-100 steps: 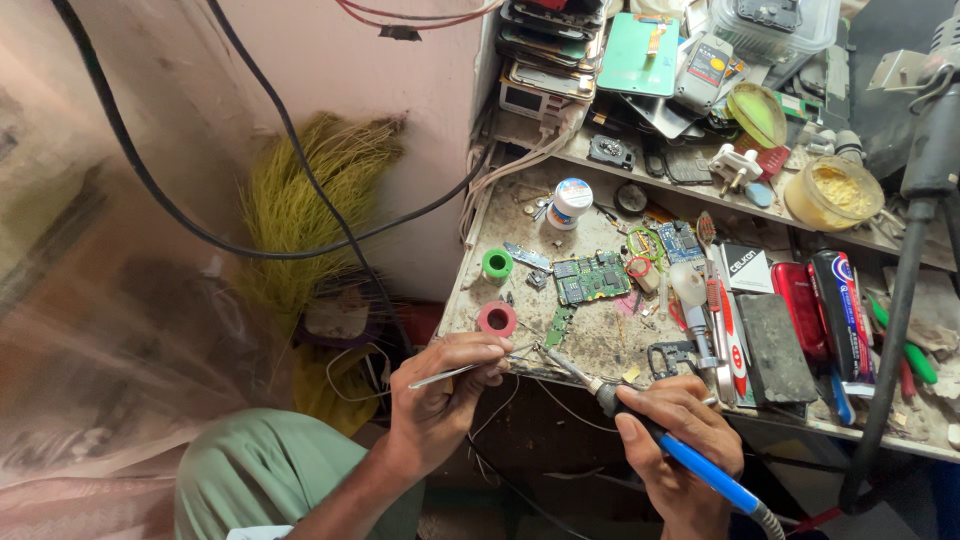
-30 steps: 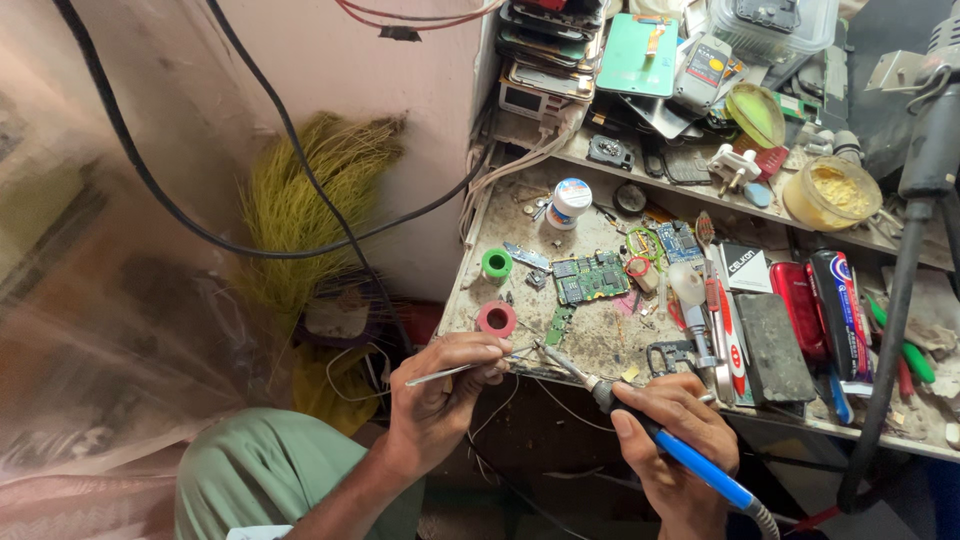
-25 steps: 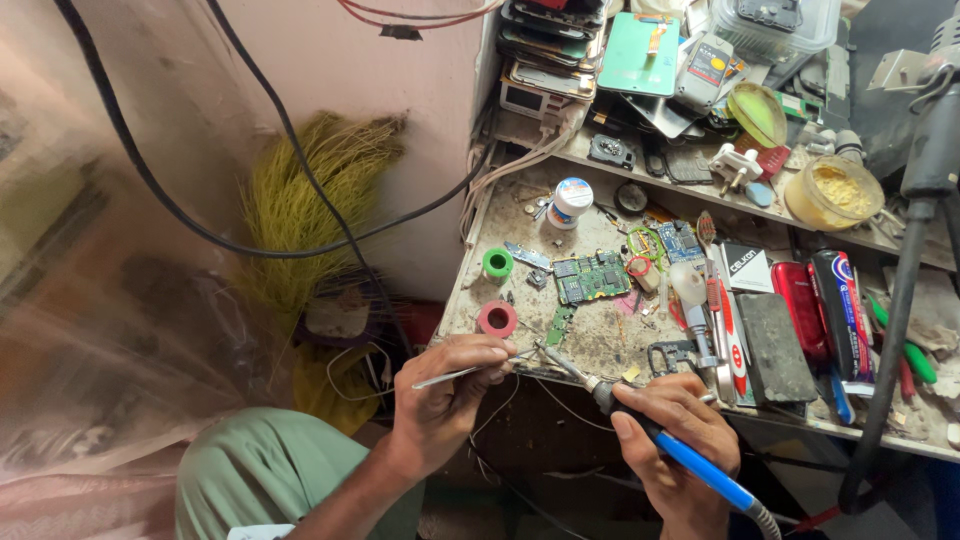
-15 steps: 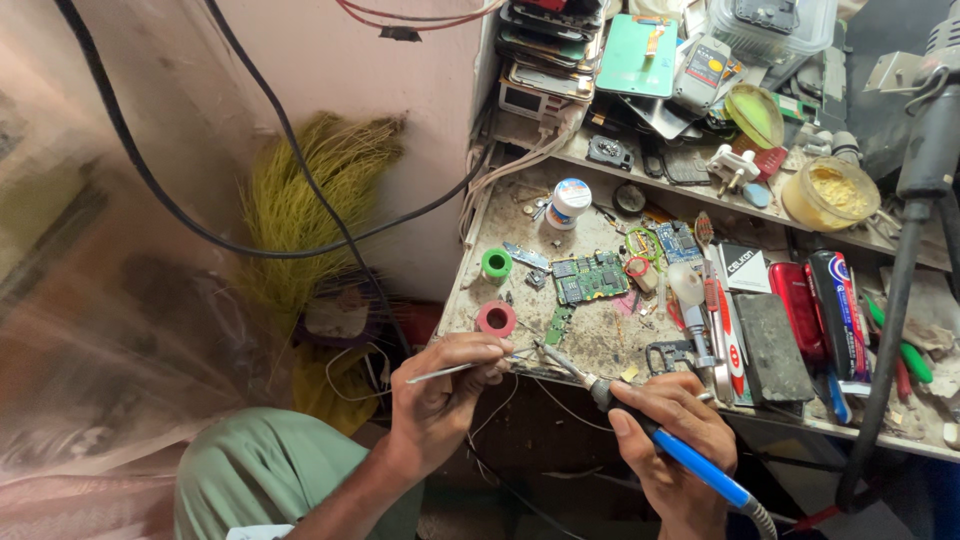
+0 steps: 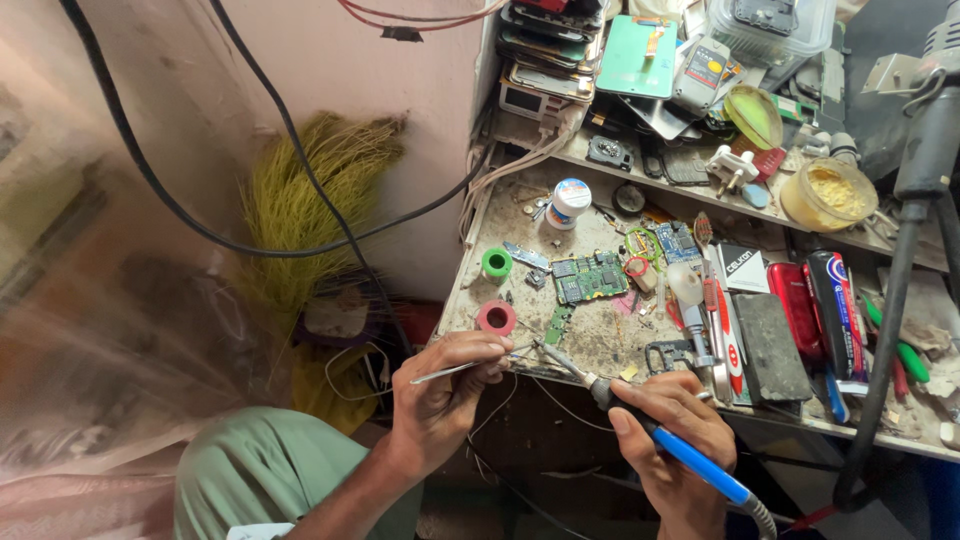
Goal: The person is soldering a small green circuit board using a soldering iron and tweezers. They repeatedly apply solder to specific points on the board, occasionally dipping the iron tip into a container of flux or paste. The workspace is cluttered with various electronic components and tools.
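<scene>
My right hand grips a soldering iron with a blue handle; its metal tip points up-left toward the front edge of the worn workbench. My left hand pinches thin silver tweezers whose points meet the iron's tip near a small part at the bench edge; that part is too small to make out. Just beyond the hands lie a red tape roll, a green tape roll and a green circuit board.
The bench carries several small boards, a white jar, red and black cases and pens. A shelf behind holds stacked phones, a green panel and a tub of yellow paste. Black cables hang across the wall; a yellow broom leans at left.
Hardly anything differs: both hands stay at the bench's front edge with tweezers and iron tip together, shifting only slightly.
</scene>
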